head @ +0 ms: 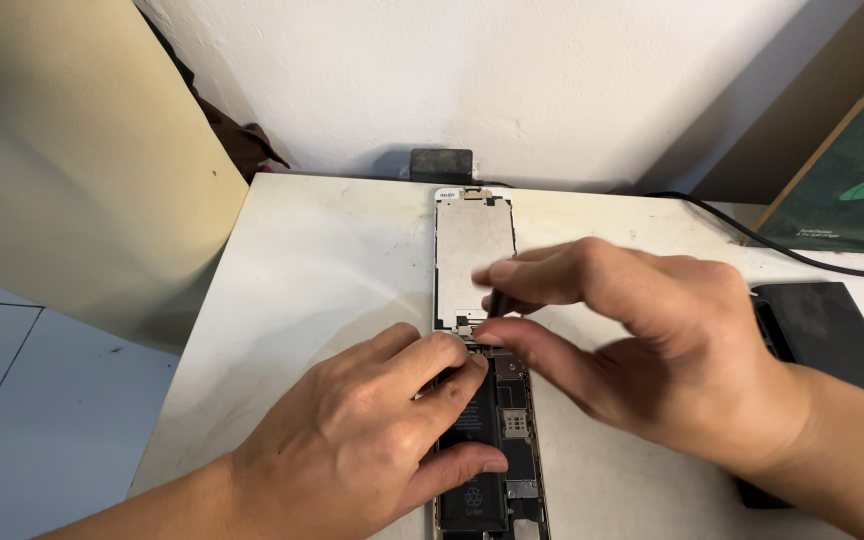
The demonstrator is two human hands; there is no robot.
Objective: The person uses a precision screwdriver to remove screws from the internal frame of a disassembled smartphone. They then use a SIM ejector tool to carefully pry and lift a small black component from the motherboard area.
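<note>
Opened phone (487, 440) under both hands, near table's (302, 260) left edge.

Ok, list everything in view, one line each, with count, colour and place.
opened phone body: one, black battery inside, at the table's near edge under the hands
lifted screen panel: one, silver-backed, lying flat beyond the phone body
table: one, white, scuffed
dark slab: one, black, table's right side
cable: one, black, far right
small block: one, black, against the wall
left hand: one, pressing on the phone body
right hand: one, pinching a thin dark tool at the hinge end
</note>
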